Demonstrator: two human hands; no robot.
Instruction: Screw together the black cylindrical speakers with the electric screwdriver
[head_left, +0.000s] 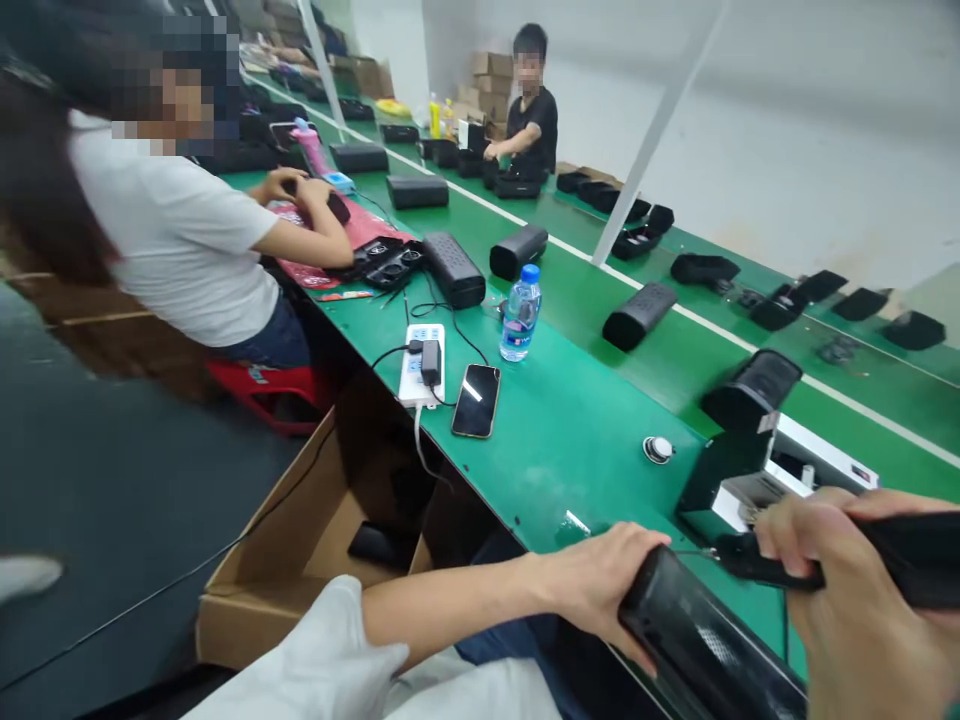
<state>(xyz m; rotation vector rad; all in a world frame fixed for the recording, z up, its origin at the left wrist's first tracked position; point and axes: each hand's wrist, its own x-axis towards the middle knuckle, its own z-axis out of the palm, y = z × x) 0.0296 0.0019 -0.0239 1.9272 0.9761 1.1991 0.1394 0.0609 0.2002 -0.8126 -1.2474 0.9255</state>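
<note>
My left hand (600, 580) is wrapped round the near end of a long black speaker housing (712, 630) with a perforated grille. The housing lies at the table's front edge, its far part cut off by the bottom of the view. In my right hand (862, 580) is a black electric screwdriver (776, 565). Its thin metal bit points left toward the end of the housing; whether the tip touches it I cannot tell. Just beyond my right hand stands a white and black screw feeder-like box (817, 450). A small round metal part (658, 450) lies beside it.
A phone (476, 400), a power strip (422, 365) and a water bottle (521, 315) stand on the green table (570, 440). Several black housings (640, 315) line the belt. An open carton (262, 590) is below. One co-worker (180, 240) sits left; another (531, 130) works across.
</note>
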